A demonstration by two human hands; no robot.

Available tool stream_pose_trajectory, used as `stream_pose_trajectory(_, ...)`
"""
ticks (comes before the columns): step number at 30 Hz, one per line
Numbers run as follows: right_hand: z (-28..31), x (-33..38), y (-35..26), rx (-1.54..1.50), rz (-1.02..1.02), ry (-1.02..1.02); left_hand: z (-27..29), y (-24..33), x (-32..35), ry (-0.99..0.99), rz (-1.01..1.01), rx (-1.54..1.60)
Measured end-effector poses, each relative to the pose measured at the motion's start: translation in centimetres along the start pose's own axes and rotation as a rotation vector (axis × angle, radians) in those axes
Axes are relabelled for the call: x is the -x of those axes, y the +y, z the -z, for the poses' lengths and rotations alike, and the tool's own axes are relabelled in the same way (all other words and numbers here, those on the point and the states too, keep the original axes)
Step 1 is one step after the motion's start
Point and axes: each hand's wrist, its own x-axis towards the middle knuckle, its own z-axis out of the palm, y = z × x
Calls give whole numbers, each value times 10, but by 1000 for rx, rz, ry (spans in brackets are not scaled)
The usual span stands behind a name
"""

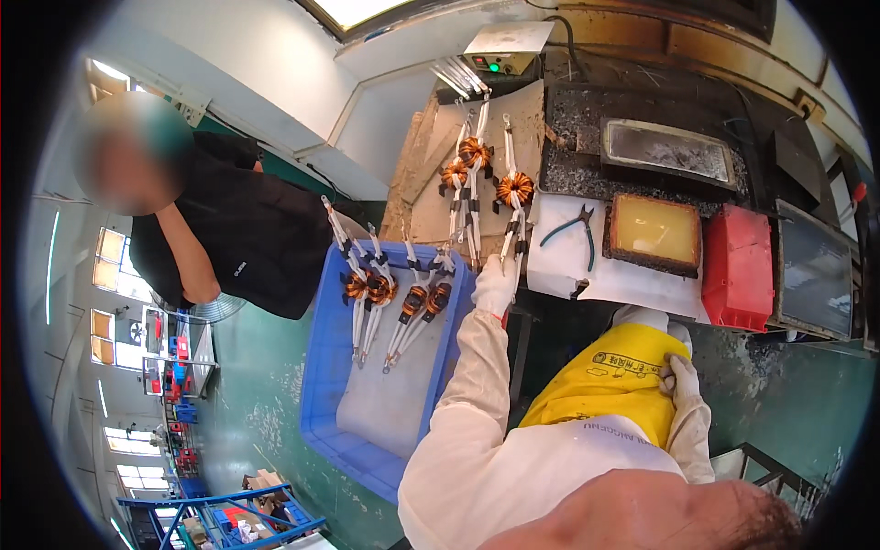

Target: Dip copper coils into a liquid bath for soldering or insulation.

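I count four copper-wound coils (pixel 396 293) with white leads in my blue tray (pixel 321 367), three more coils (pixel 477 151) on the cardboard sheet (pixel 527 119), perhaps others hidden. One pair of pliers (pixel 570 227), one red box (pixel 738 266), one yellow block (pixel 653 229).

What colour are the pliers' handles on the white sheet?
Teal-green handles on the pliers; the head view shows them best.

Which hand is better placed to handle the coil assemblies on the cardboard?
Left, likely. The gloved left hand already touches the lower leads of a copper coil assembly, while the right hand rests back against the yellow apron.
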Motion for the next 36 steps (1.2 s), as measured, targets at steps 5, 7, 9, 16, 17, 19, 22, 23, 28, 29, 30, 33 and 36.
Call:
stream_pose_trajectory(5, 3, -4, -2, -36, -18, -55, 6, 18, -2, 566, -615, 102)
stream_pose_trajectory(7, 3, -3, -1, -47, -21, -54, 29, 46, -16, 408, -573, 148)
stream_pose_trajectory(9, 1, 0, -4, -49, -17, -47, 42, 70, -43, 165, -399, 101)
stream_pose_trajectory(16, -6, 6, -2, -17, 15, -59, -22, 40, -169, -131, -97, -237)
stream_pose_trajectory(17, -9, 6, -2, 0, 22, -37, -28, 30, -175, -209, -39, -221)
stream_pose_trajectory(19, -3, 5, 0, -33, 25, -7, -42, 59, -169, -170, 82, -103)
stream_pose_trajectory(22, -5, 6, -5, -37, 15, -23, -44, 63, -170, -126, 117, -75)
stream_pose_trajectory(23, -7, 6, -7, -32, 15, -34, -42, 56, -171, -120, 129, -66)
stream_pose_trajectory(28, -3, 4, -7, -55, 0, -1, -50, 81, -154, -25, 74, -36)
stream_pose_trajectory(29, -3, 6, -6, -61, 6, 15, -47, 85, -150, -71, 84, 8)
stream_pose_trajectory(30, -2, 8, -4, -97, 18, 44, -44, 102, -143, -130, 77, 42)
stream_pose_trajectory(33, -10, 12, -7, -14, 28, 26, -43, 43, -154, 27, 48, 316)
stream_pose_trajectory(36, -13, 14, -7, 22, 42, -24, -36, 4, -141, 151, -72, 535)
